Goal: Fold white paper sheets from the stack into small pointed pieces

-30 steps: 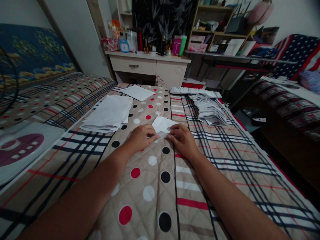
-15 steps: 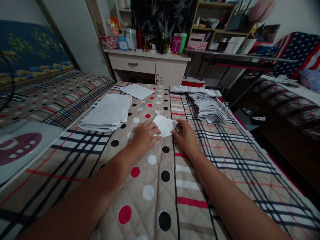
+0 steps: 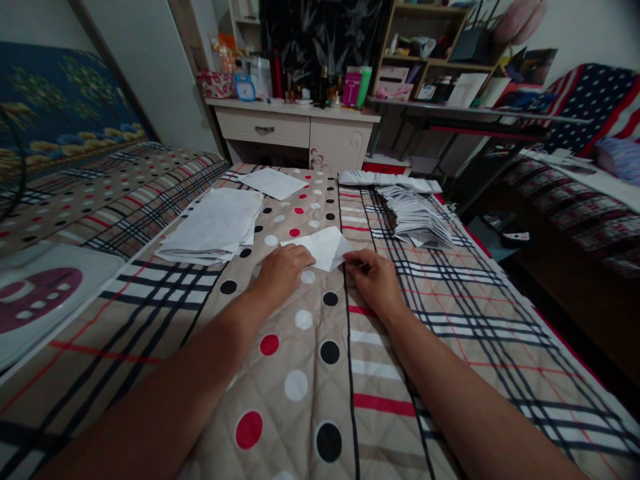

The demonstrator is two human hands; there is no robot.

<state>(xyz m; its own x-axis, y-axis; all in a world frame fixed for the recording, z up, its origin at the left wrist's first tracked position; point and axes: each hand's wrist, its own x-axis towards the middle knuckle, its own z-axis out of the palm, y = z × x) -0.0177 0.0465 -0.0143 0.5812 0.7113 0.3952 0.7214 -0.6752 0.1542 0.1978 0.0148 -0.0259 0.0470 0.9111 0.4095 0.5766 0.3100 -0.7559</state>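
Observation:
A small sheet of white folded paper (image 3: 326, 248) lies on the patterned bedspread in front of me, with crease lines and a folded flap on its right side. My left hand (image 3: 285, 268) is closed on the paper's left part, fingers over it and the thumb low against its near edge. At the right corner, the thumb and fingertips of my right hand (image 3: 374, 275) pinch the paper. To the left rests a stack of white paper sheets (image 3: 215, 223). On the right is a row of folded white paper pieces (image 3: 420, 217), standing closely packed.
Behind the stack lies another white sheet (image 3: 273, 183). A long bundle of folded paper (image 3: 387, 181) sits at the bed's far right edge. A white and purple board-like object (image 3: 45, 297) is at the left. Beyond the bed stands a white dresser (image 3: 265, 127) with bottles and boxes.
The paper has opened out to the left, now showing a wider shape with an angled flap on the right. My left hand has shifted slightly left.

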